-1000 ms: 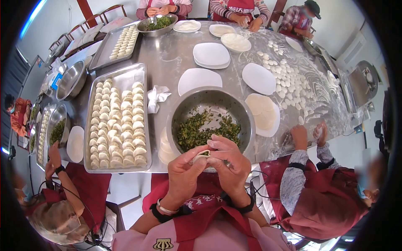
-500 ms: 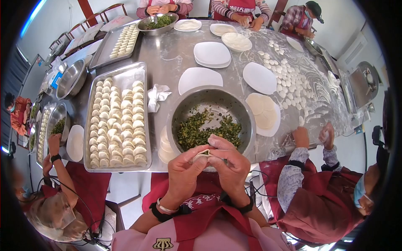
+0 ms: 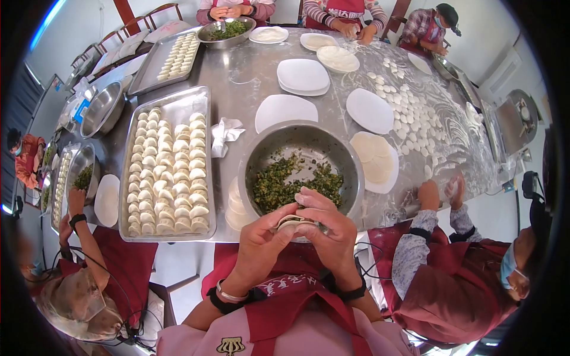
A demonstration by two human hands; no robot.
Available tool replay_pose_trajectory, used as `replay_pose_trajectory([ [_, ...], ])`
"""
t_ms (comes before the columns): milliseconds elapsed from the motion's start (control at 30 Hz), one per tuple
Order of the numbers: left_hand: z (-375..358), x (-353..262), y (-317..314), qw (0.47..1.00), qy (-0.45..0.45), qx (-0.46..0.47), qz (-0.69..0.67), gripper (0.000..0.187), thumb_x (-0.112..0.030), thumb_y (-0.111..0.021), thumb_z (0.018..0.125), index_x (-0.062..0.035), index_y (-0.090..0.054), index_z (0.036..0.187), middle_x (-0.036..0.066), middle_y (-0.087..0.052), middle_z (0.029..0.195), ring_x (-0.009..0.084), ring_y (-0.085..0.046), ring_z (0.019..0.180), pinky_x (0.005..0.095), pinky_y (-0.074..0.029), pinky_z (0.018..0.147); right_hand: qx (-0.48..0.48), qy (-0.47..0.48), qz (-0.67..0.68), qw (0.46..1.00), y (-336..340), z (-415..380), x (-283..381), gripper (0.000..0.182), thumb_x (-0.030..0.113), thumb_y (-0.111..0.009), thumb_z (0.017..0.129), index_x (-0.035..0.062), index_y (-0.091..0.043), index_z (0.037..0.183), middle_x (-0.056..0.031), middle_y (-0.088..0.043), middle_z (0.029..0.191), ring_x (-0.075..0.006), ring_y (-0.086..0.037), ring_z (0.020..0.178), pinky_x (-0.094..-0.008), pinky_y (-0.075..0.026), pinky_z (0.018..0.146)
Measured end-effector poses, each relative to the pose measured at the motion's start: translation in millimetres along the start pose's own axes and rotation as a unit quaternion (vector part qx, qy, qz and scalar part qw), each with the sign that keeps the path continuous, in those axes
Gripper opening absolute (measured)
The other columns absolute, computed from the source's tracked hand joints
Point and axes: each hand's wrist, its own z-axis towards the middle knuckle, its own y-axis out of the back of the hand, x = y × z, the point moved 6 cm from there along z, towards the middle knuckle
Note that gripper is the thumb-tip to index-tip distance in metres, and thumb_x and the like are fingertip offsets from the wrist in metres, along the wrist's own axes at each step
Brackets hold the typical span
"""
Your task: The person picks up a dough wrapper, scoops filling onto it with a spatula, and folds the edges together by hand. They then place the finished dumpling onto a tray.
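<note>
Between my two hands, just over the near rim of a steel bowl, is a dumpling folded into a half-round. My left hand grips one end of it with thumb and fingers. The other end is pinched by my right hand, whose fingers curve over the top. Chopped green filling is spread across the bowl's bottom. Left of the bowl, round wrappers lie partly tucked behind its side. More wrappers rest on a white plate to the right.
Rows of finished dumplings fill a metal tray on the left. A crumpled white cloth lies beside it. White plates stand behind the bowl. Small dough pieces cover the floured right side. Co-workers sit on both sides and opposite.
My fingers have pressed the wrapper's edges closer together, and less filling shows at its opening. On the right, the co-worker's hands have shifted slightly.
</note>
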Motion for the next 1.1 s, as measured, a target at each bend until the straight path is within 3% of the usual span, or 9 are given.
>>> replay_pose_trajectory([
  [233, 4, -20, 0, 0.971, -0.019, 0.091, 0.219, 0.038, 0.0, -0.053, 0.098, 0.0059, -0.055, 0.135, 0.01, -0.066, 0.122, 0.0126, -0.062, 0.109, 0.0268, -0.05, 0.094, 0.011, 0.111, -0.1, 0.989, -3, 1, 14, 0.021, 0.01, -0.077, 0.078, 0.0047, -0.071, 0.097, -0.0143, -0.071, 0.114, -0.0345, -0.063, 0.118, -0.0404, -0.052, 0.097],
  [300, 8, -20, 0, 0.972, 0.026, 0.096, 0.214, 0.037, 0.001, -0.052, 0.097, 0.0051, -0.056, 0.134, 0.01, -0.066, 0.122, 0.0131, -0.061, 0.11, 0.0272, -0.05, 0.095, 0.013, 0.124, -0.111, 0.986, -3, 1, 14, 0.024, 0.011, -0.077, 0.077, 0.0042, -0.071, 0.1, -0.0146, -0.071, 0.115, -0.0353, -0.063, 0.118, -0.0406, -0.052, 0.097],
  [500, 11, -20, 1, 0.978, 0.042, 0.108, 0.172, 0.048, 0.006, -0.051, 0.095, 0.003, -0.047, 0.143, 0.011, -0.062, 0.128, 0.0139, -0.058, 0.117, 0.0285, -0.049, 0.098, 0.033, 0.024, -0.113, 0.993, -1, 4, 16, 0.037, 0.011, -0.078, 0.077, 0.0043, -0.07, 0.112, -0.0178, -0.065, 0.127, -0.0354, -0.057, 0.126, -0.0419, -0.048, 0.102],
  [633, 12, -19, 1, 0.974, 0.03, 0.116, 0.191, 0.059, 0.009, -0.053, 0.091, 0.0027, -0.039, 0.148, 0.013, -0.058, 0.134, 0.0162, -0.057, 0.12, 0.0311, -0.049, 0.1, 0.069, 0.03, -0.067, 0.995, -3, 3, 7, 0.032, 0.01, -0.077, 0.079, 0.0018, -0.071, 0.11, -0.0174, -0.064, 0.129, -0.0344, -0.056, 0.128, -0.041, -0.046, 0.104],
  [833, 6, -10, -4, 0.994, 0.023, 0.047, -0.1, 0.053, -0.004, -0.064, 0.094, 0.0061, -0.045, 0.142, 0.017, -0.061, 0.128, 0.0233, -0.062, 0.115, 0.0385, -0.052, 0.1, -0.035, -0.061, 0.113, 0.991, -1, -1, -2, 0.022, 0.002, -0.073, 0.083, 0.0002, -0.072, 0.105, -0.0188, -0.066, 0.126, -0.0314, -0.059, 0.125, -0.0382, -0.047, 0.103],
  [933, 5, 8, 1, 0.993, -0.003, 0.014, -0.119, 0.047, -0.004, -0.064, 0.096, 0.0071, -0.049, 0.139, 0.013, -0.061, 0.129, 0.0173, -0.059, 0.116, 0.0321, -0.048, 0.101, -0.069, -0.06, 0.128, 0.988, -6, -2, 0, 0.02, 0.001, -0.072, 0.084, -0.0001, -0.072, 0.104, -0.0203, -0.066, 0.123, -0.0309, -0.061, 0.122, -0.0375, -0.047, 0.102],
  [1100, 3, 3, -3, 0.996, -0.02, 0.01, -0.091, 0.044, -0.004, -0.06, 0.098, 0.0086, -0.049, 0.139, 0.012, -0.06, 0.132, 0.0169, -0.057, 0.119, 0.0308, -0.046, 0.103, -0.08, -0.021, 0.075, 0.994, -6, -2, 5, 0.018, 0.002, -0.073, 0.084, 0.0002, -0.072, 0.102, -0.0207, -0.068, 0.12, -0.0312, -0.063, 0.119, -0.0387, -0.049, 0.1],
])
